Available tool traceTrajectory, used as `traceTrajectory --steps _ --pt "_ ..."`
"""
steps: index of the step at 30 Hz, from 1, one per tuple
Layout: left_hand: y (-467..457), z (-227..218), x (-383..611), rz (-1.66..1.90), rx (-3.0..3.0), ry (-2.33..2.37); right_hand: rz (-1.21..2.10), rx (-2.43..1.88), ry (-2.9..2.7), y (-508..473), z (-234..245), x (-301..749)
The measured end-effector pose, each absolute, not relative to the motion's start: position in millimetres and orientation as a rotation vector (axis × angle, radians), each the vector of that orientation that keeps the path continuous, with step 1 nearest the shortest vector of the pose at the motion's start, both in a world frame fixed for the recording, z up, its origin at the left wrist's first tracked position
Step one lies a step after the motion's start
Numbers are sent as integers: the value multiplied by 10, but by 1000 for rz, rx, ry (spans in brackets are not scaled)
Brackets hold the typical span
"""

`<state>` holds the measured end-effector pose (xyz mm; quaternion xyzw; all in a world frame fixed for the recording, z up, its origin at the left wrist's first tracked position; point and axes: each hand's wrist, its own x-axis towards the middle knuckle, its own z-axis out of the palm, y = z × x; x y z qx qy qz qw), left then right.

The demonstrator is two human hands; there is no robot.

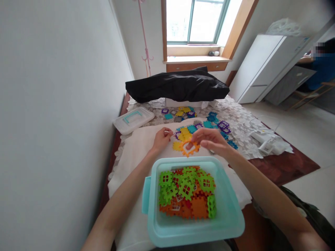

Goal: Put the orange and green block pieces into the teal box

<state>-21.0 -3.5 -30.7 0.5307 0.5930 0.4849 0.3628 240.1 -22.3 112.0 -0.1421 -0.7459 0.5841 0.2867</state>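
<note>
The right hand's [210,140] fingertips [193,137] were pinched shut on the upper edge of an orange block [188,154], a grip that kept it steady above a yellow block [176,146] on the white cloth [138,150]. The left hand's [161,138] fingers [165,132] had closed on a pale piece [169,132], too small to make out. Just nearer the person sat a teal tub [183,161] of green blocks [186,188] and orange blocks [199,207], with no legible writing on anything.
</note>
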Motion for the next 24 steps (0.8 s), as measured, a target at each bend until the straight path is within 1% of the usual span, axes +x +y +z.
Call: traceTrajectory --steps 2,5,8,11,14,19,24 --pt "-37 -280 -200 1305 1317 1480 1497 -488 -1751 72 875 2297" --pt "-34 -243 -209 1388 1273 1454 1412 -639 -1587 408 446 2048" --pt "-26 -220 -243 1477 1209 1489 1378 -729 -1435 538 71 1797" --pt "-22 -204 -266 1548 1136 1488 1401 -776 -1370 525 -168 1632" --pt "-29 -176 -247 1519 1135 1405 1457 -765 -1342 466 -278 1560" --pt "-50 -112 -189 1455 1101 1283 1518 -783 -1326 378 -316 1551" --pt "-55 -68 -232 1595 962 1354 1570 -787 -1234 376 -280 1588"
